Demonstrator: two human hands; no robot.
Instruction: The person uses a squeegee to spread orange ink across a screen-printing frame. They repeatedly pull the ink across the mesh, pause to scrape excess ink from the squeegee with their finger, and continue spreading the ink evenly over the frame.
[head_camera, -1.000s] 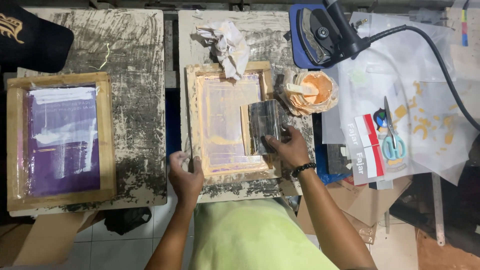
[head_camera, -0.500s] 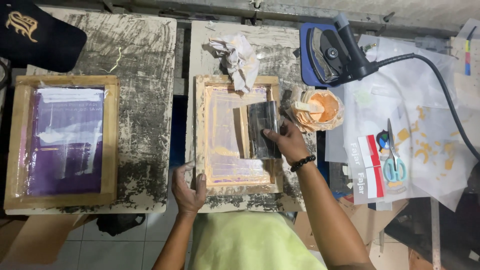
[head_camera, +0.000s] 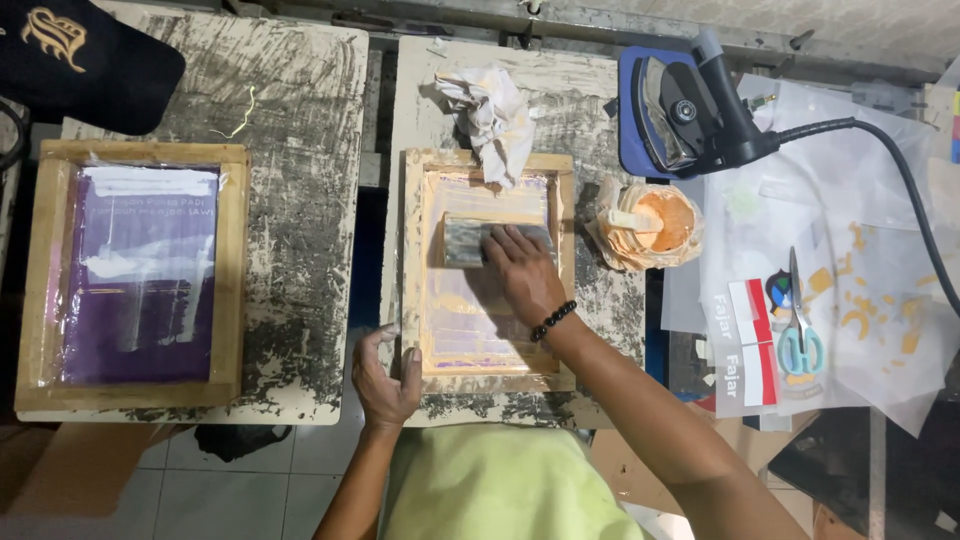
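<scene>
**Right hand on squeegee, left hand pinning the frame**

Right hand (head_camera: 522, 272) lies palm-down over the squeegee (head_camera: 466, 241), fingers curled on its back edge. The blade sits across the mesh in the upper half of the centre screen frame (head_camera: 412, 270). Flat grip looks meant to spread pressure evenly along the blade. Orange ink film covers the mesh under and below it.

Left hand (head_camera: 385, 375) clamps the frame's lower-left corner, fingers over the wood, thumb on the outside. Probably there so the frame doesn't slide on the tabletop (head_camera: 580, 110) during the stroke.

Ink cup (head_camera: 650, 222), with a stick in it, stands just right of the frame, within right-hand reach. Crumpled rag (head_camera: 490, 110) overlaps the frame's top edge, close for wiping.

Counts:
- 2 wooden screen frames: centre one in use, purple-mesh frame (head_camera: 135, 275) well apart on the left tabletop, untouched.
- 1 squeegee, 1 ink cup, 1 rag.
- 1 iron (head_camera: 690, 105) on a blue pad, cord trailing right.
- 1 pair of scissors (head_camera: 798, 320) on the loose paper sheets at right.
- 1 black cap (head_camera: 80, 60), top-left corner.
</scene>
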